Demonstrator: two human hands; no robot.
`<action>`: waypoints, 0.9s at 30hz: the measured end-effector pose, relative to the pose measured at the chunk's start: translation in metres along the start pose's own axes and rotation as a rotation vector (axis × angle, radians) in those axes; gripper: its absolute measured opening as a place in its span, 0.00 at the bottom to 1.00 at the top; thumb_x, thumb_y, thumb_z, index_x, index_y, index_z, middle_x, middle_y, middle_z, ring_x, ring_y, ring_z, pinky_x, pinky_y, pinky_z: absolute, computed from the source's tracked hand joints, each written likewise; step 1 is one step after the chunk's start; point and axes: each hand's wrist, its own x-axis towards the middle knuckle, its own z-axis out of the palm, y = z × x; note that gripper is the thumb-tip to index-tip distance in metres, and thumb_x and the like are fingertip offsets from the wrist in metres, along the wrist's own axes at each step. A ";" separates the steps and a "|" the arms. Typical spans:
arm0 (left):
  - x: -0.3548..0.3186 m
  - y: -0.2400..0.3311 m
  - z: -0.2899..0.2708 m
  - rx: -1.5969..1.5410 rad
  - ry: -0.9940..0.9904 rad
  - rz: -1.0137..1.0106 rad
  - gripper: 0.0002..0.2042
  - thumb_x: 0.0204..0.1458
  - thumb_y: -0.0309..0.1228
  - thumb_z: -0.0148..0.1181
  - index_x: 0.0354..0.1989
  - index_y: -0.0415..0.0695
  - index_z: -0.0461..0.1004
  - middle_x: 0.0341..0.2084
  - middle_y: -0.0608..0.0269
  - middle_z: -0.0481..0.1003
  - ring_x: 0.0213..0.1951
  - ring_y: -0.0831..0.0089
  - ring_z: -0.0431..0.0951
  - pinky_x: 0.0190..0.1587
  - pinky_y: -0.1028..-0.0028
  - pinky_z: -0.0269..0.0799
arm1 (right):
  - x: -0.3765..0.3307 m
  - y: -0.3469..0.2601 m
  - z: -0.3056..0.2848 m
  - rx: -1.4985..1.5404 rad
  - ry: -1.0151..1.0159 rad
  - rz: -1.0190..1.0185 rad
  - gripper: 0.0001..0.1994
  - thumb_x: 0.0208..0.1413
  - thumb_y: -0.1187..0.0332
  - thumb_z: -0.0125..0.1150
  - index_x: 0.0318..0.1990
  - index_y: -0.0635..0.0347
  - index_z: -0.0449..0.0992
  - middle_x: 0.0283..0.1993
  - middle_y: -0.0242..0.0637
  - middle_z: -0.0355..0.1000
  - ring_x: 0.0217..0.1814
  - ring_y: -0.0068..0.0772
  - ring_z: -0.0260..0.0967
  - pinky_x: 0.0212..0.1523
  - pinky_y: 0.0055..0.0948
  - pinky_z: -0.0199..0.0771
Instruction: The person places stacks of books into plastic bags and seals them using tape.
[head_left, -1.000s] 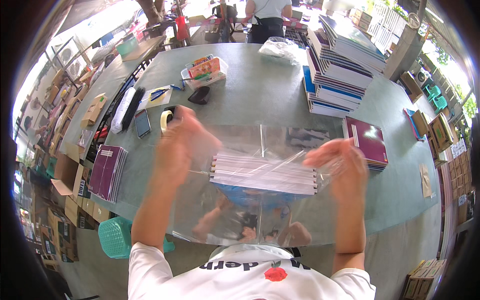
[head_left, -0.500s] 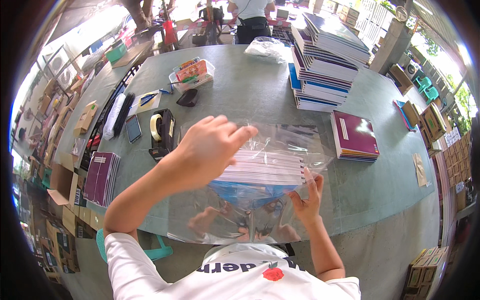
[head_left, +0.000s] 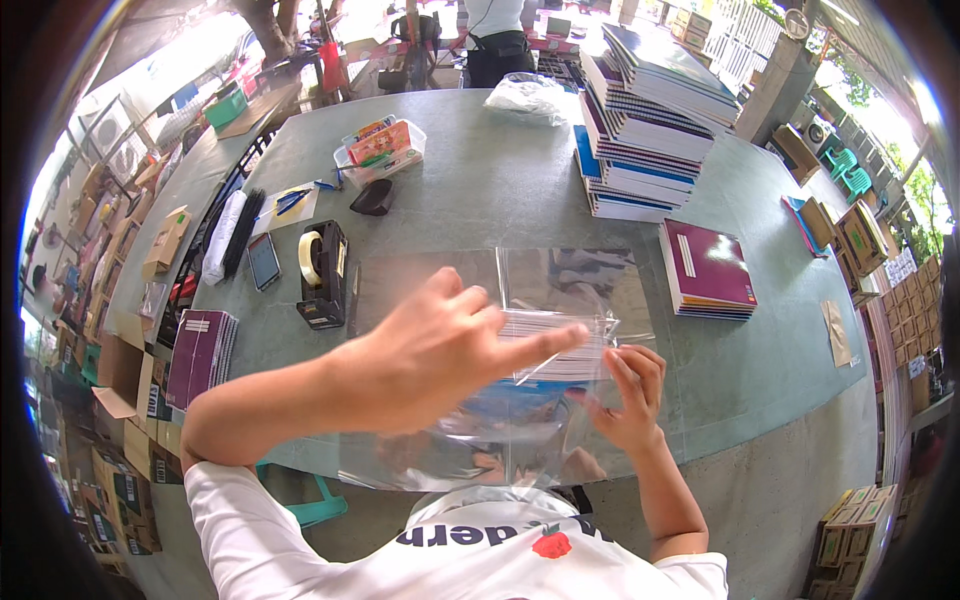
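Stack: notebooks (head_left: 545,345), a thin white-edged bundle inside a clear plastic sleeve (head_left: 560,290), lies on the grey-green table (head_left: 470,190) straight ahead of the person, near the table's front edge.
Long axis: the stack's page edges run left to right across the person's front; the sleeve spreads wider than the stack, reaching farther up the table and down over the front edge.
Left hand (head_left: 440,350): crosses over from the left, palm down, fingers stretched flat and pointing right across the stack's near left part; it appears to press on the plastic rather than pinch it, though contact under the palm is hidden.
Right hand (head_left: 625,395): sits just below the stack's right end, fingers curled upward, fingertips (head_left: 612,362) nipping the sleeve's film at that corner; how firm the pinch is cannot be made out.
Nearer hand: the right one is at the stack's right corner; the left covers the middle and left.
Direction from hands: the free end of the sleeve lies away from both hands, up the table.
Surroundings: a black tape dispenser (head_left: 322,275) stands to the left, near the sleeve's edge; a maroon notebook pile (head_left: 708,270) lies just right of the sleeve; a tall pile of notebooks (head_left: 640,130) stands well beyond.
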 end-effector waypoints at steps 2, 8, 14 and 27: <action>0.012 -0.046 -0.011 -0.007 0.152 -0.151 0.34 0.36 0.36 0.67 0.56 0.48 0.63 0.35 0.51 0.74 0.41 0.57 0.73 0.46 0.62 0.66 | -0.002 0.004 -0.005 -0.038 -0.064 -0.041 0.32 0.30 0.64 0.71 0.51 0.54 0.69 0.48 0.33 0.63 0.49 0.39 0.61 0.48 0.38 0.61; -0.013 -0.010 -0.026 -0.122 0.228 0.236 0.17 0.41 0.26 0.57 0.42 0.39 0.68 0.22 0.56 0.73 0.29 0.64 0.75 0.34 0.65 0.67 | 0.036 -0.006 -0.026 -0.051 -0.420 -0.096 0.32 0.29 0.67 0.69 0.50 0.56 0.70 0.55 0.34 0.62 0.57 0.36 0.59 0.55 0.38 0.60; -0.046 0.015 -0.007 -0.278 -0.191 0.538 0.16 0.42 0.33 0.56 0.42 0.48 0.69 0.30 0.65 0.71 0.43 0.69 0.70 0.49 0.65 0.63 | 0.065 -0.019 -0.021 -0.028 -0.684 -0.128 0.32 0.34 0.72 0.66 0.54 0.60 0.66 0.57 0.40 0.62 0.60 0.40 0.59 0.60 0.36 0.58; 0.046 -0.038 0.029 -0.013 0.216 0.378 0.07 0.36 0.33 0.62 0.12 0.51 0.72 0.49 0.70 0.64 0.60 0.65 0.51 0.66 0.56 0.38 | 0.039 -0.038 0.001 -0.091 -0.596 -0.163 0.27 0.48 0.72 0.51 0.59 0.55 0.61 0.62 0.47 0.56 0.67 0.41 0.51 0.65 0.39 0.51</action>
